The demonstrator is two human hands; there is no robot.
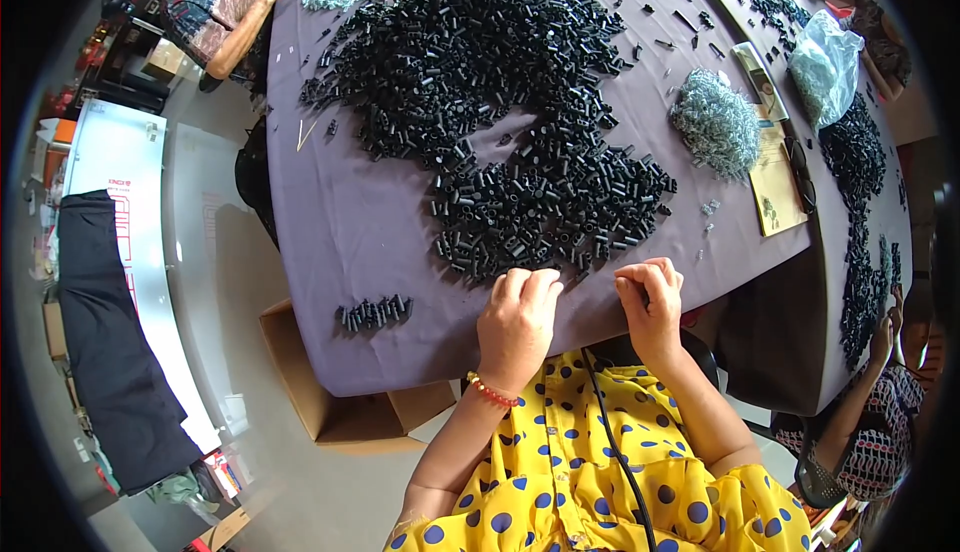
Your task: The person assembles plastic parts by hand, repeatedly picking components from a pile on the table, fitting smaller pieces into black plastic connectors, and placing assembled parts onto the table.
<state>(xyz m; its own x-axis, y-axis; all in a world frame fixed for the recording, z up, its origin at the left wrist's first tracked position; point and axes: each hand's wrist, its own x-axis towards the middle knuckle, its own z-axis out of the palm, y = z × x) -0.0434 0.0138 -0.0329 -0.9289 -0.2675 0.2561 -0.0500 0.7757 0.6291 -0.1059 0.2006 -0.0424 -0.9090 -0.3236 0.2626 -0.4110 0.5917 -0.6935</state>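
The person's left hand (519,314) is curled at the near edge of a pile of black tubes (500,62), fingertips bunched. The right hand (655,302) is near it, thumb and fingers bent toward each other; whether either hand pinches a tube cannot be told. A small cluster of black tubes (374,314) lies left of the left hand. Farther right, a heap of clear bits (716,124) sits on the purple tablecloth (340,222).

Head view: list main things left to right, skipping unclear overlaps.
Long black cloth → small cluster of black cylindrical pieces → bare left hand → bare right hand → flat yellow rectangular piece.
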